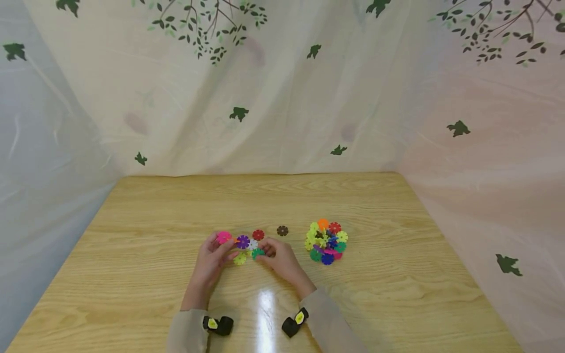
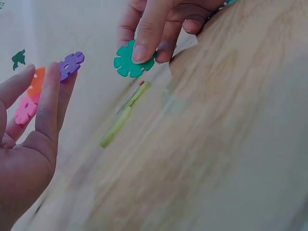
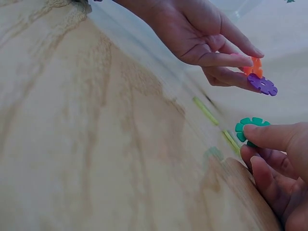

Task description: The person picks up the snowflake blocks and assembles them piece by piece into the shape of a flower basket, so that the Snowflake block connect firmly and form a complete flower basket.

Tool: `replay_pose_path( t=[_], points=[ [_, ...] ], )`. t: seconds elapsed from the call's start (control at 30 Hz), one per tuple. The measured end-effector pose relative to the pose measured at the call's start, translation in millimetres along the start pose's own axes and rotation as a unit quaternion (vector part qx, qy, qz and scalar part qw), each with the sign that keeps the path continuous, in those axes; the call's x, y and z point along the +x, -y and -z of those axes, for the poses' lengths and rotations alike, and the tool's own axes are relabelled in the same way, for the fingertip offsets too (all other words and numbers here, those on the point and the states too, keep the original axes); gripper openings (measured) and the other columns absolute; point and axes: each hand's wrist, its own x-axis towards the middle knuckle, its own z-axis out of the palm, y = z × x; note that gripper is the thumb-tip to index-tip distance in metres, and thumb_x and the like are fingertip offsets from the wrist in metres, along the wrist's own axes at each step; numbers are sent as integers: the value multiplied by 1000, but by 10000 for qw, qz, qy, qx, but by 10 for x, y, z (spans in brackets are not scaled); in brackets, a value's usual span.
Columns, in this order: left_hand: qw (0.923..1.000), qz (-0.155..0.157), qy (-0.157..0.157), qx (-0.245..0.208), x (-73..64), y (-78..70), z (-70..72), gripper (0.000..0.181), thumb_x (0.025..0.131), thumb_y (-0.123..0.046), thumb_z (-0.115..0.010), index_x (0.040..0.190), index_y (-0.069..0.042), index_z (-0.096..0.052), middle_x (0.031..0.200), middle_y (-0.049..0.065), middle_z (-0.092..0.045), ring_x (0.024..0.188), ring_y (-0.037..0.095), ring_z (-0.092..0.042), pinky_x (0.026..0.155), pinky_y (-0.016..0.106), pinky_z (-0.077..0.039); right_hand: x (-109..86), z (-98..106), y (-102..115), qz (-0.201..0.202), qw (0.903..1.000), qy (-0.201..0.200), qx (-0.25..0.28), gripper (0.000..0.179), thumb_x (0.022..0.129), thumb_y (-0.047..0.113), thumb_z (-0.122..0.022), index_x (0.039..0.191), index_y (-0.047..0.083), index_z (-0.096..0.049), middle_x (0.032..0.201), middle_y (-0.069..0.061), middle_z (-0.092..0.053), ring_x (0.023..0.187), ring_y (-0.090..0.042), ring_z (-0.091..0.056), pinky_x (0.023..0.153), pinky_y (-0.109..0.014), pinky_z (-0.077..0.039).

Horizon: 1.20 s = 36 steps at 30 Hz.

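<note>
My left hand (image 1: 206,262) holds a short joined chain of notched plastic discs above the table: a pink disc (image 1: 223,237), an orange disc (image 2: 37,83) and a purple disc (image 1: 243,241). In the left wrist view, the orange piece is pinched between thumb and finger. My right hand (image 1: 282,261) pinches a green notched disc (image 2: 131,62) by its edge, thumb on its face. A gap separates the green disc from the purple one in both wrist views. Lying flat below are a yellow disc (image 1: 240,259) and a white disc (image 1: 253,244).
A red disc (image 1: 258,235) and a brown disc (image 1: 282,230) lie just beyond the hands. To their right stands a rounded cluster of many-coloured joined discs (image 1: 327,258). The wooden table (image 1: 132,235) ends at a hanging cloth (image 1: 282,137) printed with leaves.
</note>
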Motion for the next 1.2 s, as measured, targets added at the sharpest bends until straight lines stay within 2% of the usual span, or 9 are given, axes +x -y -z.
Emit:
replay_pose_path(
  t=[0.2, 0.3, 0.43, 0.6, 0.67, 0.8, 0.87, 1.03, 1.2],
  points=[
    [9994, -226, 230, -93, 2, 26, 4, 20, 94, 3, -55, 98, -16, -58, 94, -6, -66, 88, 9, -68, 77, 24, -60, 0, 0, -18, -14, 10000, 3, 40, 19, 85, 15, -74, 100, 7, -68, 90, -8, -69, 76, -6, -57, 66, -17, -51],
    [9993, -242, 283, -75, 3, 31, 10, 20, 94, 3, -55, 97, -16, -58, 97, -6, -69, 89, 9, -69, 78, 23, -60, 9, -5, -36, -43, 9998, 9, 211, 18, 86, 14, -73, 101, 6, -68, 87, -10, -68, 70, -5, -55, 57, -17, -50],
    [9997, -47, 247, 44, -3, 17, 1, 14, 93, 2, -57, 96, -11, -56, 97, -5, -70, 88, 9, -69, 79, 23, -60, 25, -18, -69, -10, 9992, -28, 404, 18, 87, 13, -72, 102, 4, -69, 83, -12, -68, 60, -5, -53, 47, -17, -48],
    [9991, 261, 190, 261, -5, 6, -34, 10, 92, 2, -59, 97, -3, -51, 98, -3, -68, 86, 10, -68, 78, 24, -60, 21, -16, -68, 94, 9985, -123, 523, 17, 87, 13, -72, 101, 3, -69, 87, -14, -69, 61, -6, -54, 47, -17, -49],
    [9985, 327, 245, 373, -3, 8, -47, 13, 93, 2, -58, 104, 2, -51, 99, -3, -67, 86, 10, -67, 79, 25, -60, 16, -12, -60, 139, 9983, -169, 535, 15, 87, 12, -71, 98, 3, -69, 89, -14, -69, 64, -6, -55, 48, -18, -50],
    [9968, 339, 534, 497, 6, 17, -63, 39, 95, 3, -54, 131, 11, -43, 105, -2, -62, 91, 8, -66, 82, 25, -59, 14, -11, -57, 233, 9981, -240, 516, 9, 87, 10, -71, 90, 2, -68, 89, -14, -69, 66, -5, -56, 48, -18, -52],
    [9958, 367, 667, 516, 10, 23, -68, 47, 96, 2, -53, 139, 12, -39, 109, -2, -61, 93, 7, -65, 83, 23, -59, 17, -12, -62, 294, 9979, -273, 509, 9, 87, 9, -71, 87, 2, -66, 87, -14, -68, 65, -3, -56, 48, -19, -52],
    [9946, 481, 718, 575, 17, 42, -92, 45, 96, -1, -55, 136, 13, -44, 126, 8, -60, 97, 9, -67, 84, 23, -58, 8, 2, -34, 397, 9971, -380, 525, 8, 86, 5, -71, 83, 1, -65, 85, -15, -67, 66, -2, -55, 48, -19, -53],
    [9927, 511, 755, 791, 6, 41, -125, 43, 97, -4, -54, 135, 13, -45, 137, 22, -52, 97, 10, -67, 86, 25, -58, -1, 4, -12, 616, 9955, -609, 387, 5, 83, 2, -72, 82, 1, -67, 86, -13, -67, 71, -7, -59, 52, -18, -54]
  ],
)
